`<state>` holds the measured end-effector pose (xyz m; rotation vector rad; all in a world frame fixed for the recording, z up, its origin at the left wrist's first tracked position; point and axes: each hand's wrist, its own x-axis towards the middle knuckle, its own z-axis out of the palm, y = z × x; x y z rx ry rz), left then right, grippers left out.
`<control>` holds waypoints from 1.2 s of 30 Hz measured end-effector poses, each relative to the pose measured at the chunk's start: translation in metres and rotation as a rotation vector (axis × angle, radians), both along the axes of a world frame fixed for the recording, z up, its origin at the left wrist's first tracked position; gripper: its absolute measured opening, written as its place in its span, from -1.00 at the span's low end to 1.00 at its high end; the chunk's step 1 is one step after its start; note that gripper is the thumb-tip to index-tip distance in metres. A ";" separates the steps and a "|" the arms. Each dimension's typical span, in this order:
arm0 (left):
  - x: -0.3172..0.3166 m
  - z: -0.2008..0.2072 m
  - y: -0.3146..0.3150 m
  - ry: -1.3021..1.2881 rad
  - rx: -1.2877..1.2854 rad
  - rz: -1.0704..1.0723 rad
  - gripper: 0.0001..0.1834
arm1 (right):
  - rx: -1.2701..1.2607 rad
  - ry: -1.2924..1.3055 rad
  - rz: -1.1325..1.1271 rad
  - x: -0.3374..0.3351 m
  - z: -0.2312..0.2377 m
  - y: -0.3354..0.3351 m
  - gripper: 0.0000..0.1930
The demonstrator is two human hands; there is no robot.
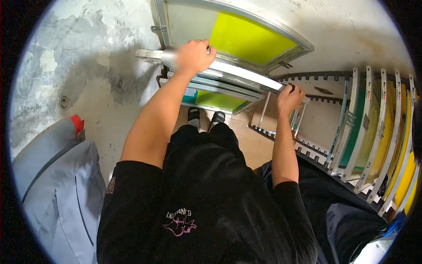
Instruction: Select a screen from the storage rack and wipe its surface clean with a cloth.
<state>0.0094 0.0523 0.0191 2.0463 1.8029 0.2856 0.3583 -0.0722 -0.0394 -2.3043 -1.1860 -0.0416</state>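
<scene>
You've got the pale metal frame point(246, 76) btwn your hands: your L hand point(193, 56) curls over its top edge, your R hand point(290, 99) grips its R end. Step now, I guess: putting it in or out of the other frames point(220, 100) below your hands, can't tell which. Next move prob. needs both hands together. It's long, thin, shiny, seen edge-on.

Glossy metal on the held frame point(246, 75); rough, flaking plaster wall point(79, 35); matt cloth shirt point(211, 185)
</scene>
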 end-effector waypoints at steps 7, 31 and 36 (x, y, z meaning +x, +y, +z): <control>0.001 0.006 0.002 0.025 -0.040 -0.040 -0.57 | -0.030 -0.021 0.038 -0.012 0.007 -0.004 -0.67; 0.003 -0.006 -0.003 0.074 0.025 0.020 -0.60 | 0.003 -0.020 0.068 -0.011 0.005 -0.007 -0.70; 0.002 -0.016 -0.010 -0.009 0.174 0.029 -0.64 | 0.057 0.003 0.110 -0.011 0.002 -0.014 -0.72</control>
